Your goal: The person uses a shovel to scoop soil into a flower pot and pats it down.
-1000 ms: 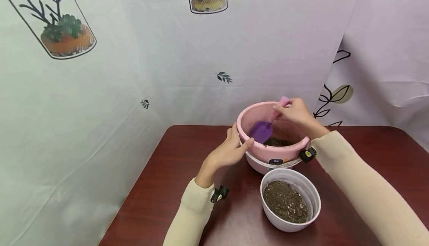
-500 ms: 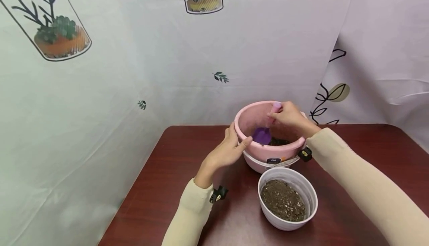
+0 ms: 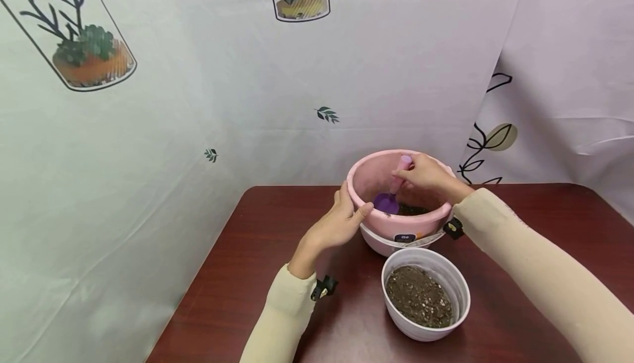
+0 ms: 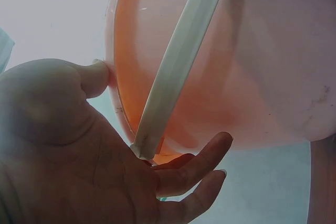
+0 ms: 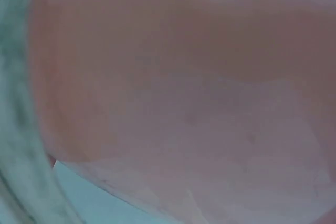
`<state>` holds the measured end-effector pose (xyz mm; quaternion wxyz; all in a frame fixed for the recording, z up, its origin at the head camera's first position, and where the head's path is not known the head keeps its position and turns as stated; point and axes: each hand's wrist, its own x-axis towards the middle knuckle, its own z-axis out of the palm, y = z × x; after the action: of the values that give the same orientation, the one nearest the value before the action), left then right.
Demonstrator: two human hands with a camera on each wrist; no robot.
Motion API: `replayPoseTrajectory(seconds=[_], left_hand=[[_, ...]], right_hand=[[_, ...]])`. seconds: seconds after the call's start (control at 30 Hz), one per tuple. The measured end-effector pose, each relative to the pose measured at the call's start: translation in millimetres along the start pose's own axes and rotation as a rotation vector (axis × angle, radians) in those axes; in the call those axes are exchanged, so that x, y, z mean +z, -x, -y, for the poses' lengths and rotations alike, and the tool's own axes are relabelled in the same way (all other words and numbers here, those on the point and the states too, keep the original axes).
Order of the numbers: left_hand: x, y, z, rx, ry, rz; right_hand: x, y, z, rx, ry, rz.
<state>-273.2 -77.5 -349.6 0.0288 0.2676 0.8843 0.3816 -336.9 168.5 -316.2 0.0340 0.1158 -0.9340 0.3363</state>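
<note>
In the head view, a pink bucket (image 3: 391, 223) with dark soil (image 3: 413, 209) inside stands near the table's back edge. My left hand (image 3: 333, 224) holds its left side, thumb over the front of the rim and fingers around the side; the left wrist view shows the pale handle (image 4: 181, 66) lying against the bucket by the palm. My right hand (image 3: 427, 176) reaches inside and grips a trowel by its pink handle, the purple blade (image 3: 386, 203) pointing down at the soil. Bucket wall (image 5: 199, 119) fills the right wrist view, where the hand is hidden.
A white pot (image 3: 426, 319) partly filled with soil stands in front of the bucket. Dark red-brown tabletop (image 3: 257, 242) extends to both sides. A pale printed cloth (image 3: 267, 104) hangs behind and at the left.
The right hand has lowered the trowel, which now stands more upright and deeper in the bucket. My left hand keeps its place on the bucket. The view shifted slightly.
</note>
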Motion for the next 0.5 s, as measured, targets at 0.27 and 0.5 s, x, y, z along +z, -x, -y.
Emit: replayPoseTrajectory(seconds=[0.27, 0.5], left_hand=[[2.3, -1.7, 0.9, 0.019, -0.001, -0.006], [3.5, -1.9, -0.2, 0.002, 0.001, 0.0]], right_hand=[[0.4, -2.0, -1.5, -0.05, 0.011, 0.026], [-0.6, -1.2, -3.4, -0.077, -0.068, 0.114]])
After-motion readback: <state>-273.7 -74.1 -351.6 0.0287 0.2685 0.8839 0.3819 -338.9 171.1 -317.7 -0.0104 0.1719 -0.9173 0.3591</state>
